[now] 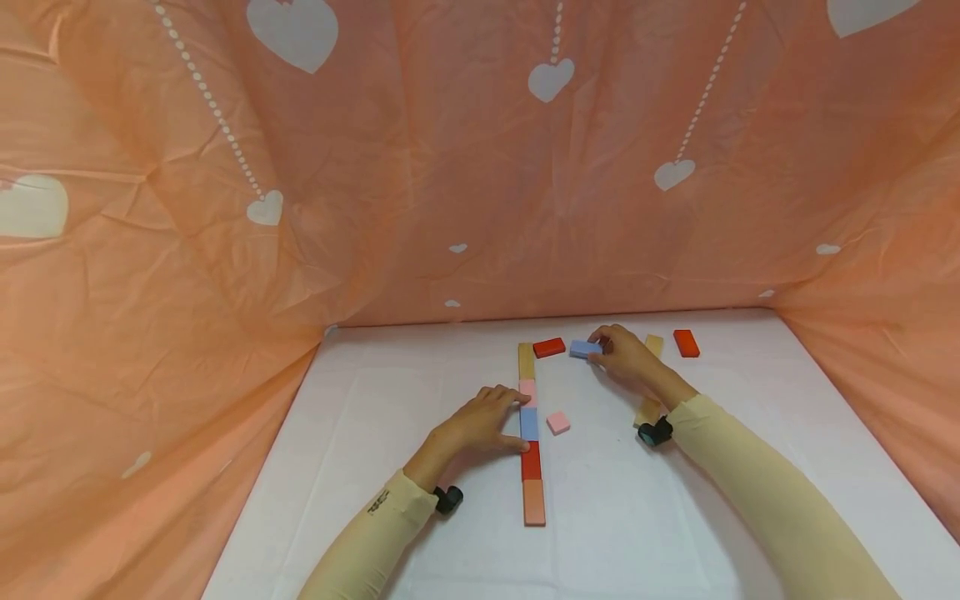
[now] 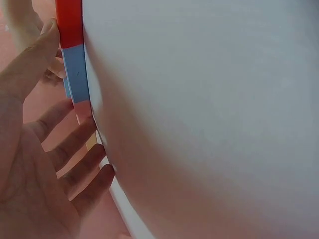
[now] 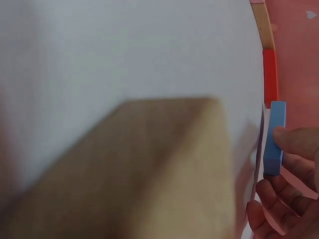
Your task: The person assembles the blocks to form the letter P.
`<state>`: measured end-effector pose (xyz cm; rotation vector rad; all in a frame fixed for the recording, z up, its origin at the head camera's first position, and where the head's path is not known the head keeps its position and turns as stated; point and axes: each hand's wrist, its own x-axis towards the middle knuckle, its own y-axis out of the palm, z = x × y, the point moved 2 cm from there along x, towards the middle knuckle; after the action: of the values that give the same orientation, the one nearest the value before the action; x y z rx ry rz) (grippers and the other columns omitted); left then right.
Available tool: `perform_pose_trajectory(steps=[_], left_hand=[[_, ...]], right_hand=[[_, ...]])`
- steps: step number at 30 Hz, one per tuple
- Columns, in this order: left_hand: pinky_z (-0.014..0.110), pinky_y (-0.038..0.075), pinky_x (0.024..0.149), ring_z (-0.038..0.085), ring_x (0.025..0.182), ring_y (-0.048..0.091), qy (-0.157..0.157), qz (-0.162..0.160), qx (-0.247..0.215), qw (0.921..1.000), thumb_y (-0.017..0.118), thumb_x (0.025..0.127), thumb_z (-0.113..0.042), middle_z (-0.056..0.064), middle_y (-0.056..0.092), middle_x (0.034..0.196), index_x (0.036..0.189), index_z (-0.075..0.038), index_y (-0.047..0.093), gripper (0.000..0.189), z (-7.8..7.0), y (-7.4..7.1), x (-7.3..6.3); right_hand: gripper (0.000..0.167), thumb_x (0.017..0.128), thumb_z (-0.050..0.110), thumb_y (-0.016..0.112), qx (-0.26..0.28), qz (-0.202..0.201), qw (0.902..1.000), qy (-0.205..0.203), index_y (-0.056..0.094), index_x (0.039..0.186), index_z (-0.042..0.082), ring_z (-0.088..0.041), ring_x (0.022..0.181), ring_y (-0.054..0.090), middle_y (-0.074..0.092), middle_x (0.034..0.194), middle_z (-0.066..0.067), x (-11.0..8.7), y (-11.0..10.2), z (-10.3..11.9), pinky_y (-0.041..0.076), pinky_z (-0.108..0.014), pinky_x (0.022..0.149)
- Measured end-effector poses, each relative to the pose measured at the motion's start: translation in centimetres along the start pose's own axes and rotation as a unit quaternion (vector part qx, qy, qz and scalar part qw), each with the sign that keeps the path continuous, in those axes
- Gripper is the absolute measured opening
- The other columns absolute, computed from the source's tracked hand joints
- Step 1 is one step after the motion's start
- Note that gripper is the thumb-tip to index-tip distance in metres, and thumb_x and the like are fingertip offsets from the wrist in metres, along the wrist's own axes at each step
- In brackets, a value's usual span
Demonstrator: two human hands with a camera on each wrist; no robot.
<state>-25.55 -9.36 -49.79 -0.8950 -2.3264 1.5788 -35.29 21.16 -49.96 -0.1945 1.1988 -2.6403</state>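
Note:
A straight line of blocks runs down the table: a natural wood block (image 1: 527, 362) at the far end, then a pink block (image 1: 528, 387), a blue block (image 1: 528, 424), a red block (image 1: 532, 465) and an orange-brown block (image 1: 534, 503) nearest me. My left hand (image 1: 476, 423) lies along its left side with spread fingers, the thumb at the red block and the index finger at the pink one. Between thumb and fingers my right hand (image 1: 626, 353) pinches another blue block (image 1: 582, 349). Left of that, a red block (image 1: 549, 347) lies beside the wood block's far end.
A small pink block (image 1: 558, 422) lies right of the line. Natural wood (image 1: 648, 412) shows on both sides of my right forearm, which hides its middle. Another red block (image 1: 686, 343) lies at the far right. A peach curtain (image 1: 480, 200) hangs behind the white table (image 1: 375, 375).

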Motion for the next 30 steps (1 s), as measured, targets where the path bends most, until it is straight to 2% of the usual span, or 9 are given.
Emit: perform_pose_trajectory(steps=[13,26,30], left_hand=[[0.048,0.041,0.122,0.029,0.145,0.045,0.000,-0.002,0.002,1.0000,0.085,0.091,-0.048,0.007,0.051,0.157,0.158,-0.019,0.050,0.081,-0.1,0.0,0.0],[0.048,0.042,0.122,0.030,0.145,0.045,0.005,0.001,0.005,1.0000,0.085,0.091,-0.049,0.008,0.050,0.158,0.158,-0.018,0.050,0.082,0.1,0.1,0.2],[0.048,0.042,0.122,0.030,0.145,0.045,0.002,0.002,0.007,1.0000,0.085,0.091,-0.049,0.008,0.050,0.159,0.158,-0.019,0.050,0.082,0.1,0.1,0.3]], right_hand=[[0.033,0.102,0.014,0.073,-0.012,0.018,0.9997,0.004,0.066,0.128,-0.004,-0.035,0.103,0.058,0.062,0.112,-0.020,1.1,0.3,-0.1,0.053,-0.049,0.095],[0.028,0.100,0.010,0.074,-0.018,0.015,0.9997,-0.002,0.068,0.123,-0.005,-0.034,0.099,0.059,0.062,0.113,-0.022,1.5,0.4,0.1,0.052,-0.045,0.090],[0.030,0.101,0.012,0.074,-0.017,0.020,0.9996,0.006,0.067,0.125,-0.004,-0.034,0.100,0.059,0.062,0.113,-0.021,1.6,0.4,0.2,0.052,-0.046,0.092]])
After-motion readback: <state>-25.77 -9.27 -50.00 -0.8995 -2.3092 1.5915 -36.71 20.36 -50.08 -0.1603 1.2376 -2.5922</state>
